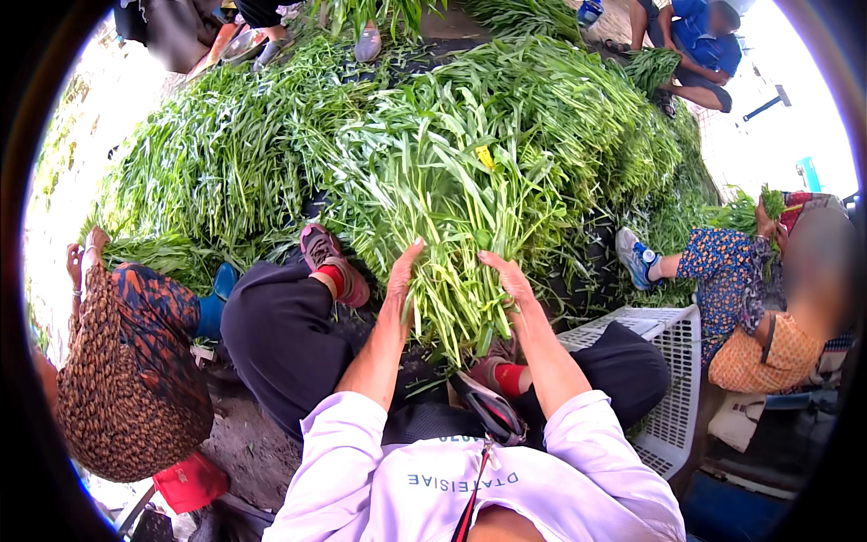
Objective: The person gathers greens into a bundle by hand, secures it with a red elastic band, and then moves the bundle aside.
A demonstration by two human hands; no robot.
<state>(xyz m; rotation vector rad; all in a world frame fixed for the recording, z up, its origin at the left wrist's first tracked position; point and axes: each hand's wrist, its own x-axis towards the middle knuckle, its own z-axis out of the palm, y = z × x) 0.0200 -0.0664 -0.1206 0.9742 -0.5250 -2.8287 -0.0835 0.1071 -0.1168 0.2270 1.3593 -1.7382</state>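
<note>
Between my two hands is a thick bunch of leafy green vegetable stems (460, 278), cut ends towards me and long leaves pointing away. My left hand (404, 274) grips its left side, thumb up along the stems. On the opposite side my right hand (509, 278) holds the bunch, thumb also on top. The fingers beneath are mostly hidden by the stems. A small yellow leaf or tag (485, 158) shows among the leaves. Just beyond the bunch rises a large heap of the same greens (542, 101).
Another heap of greens (223, 156) lies to the left. A white plastic crate (667, 386) stands by my right knee. People sit close on the left (129, 379) and right (765, 345), holding greens. A person in blue (704, 40) crouches at the far right. A red cloth item (191, 482) lies lower left.
</note>
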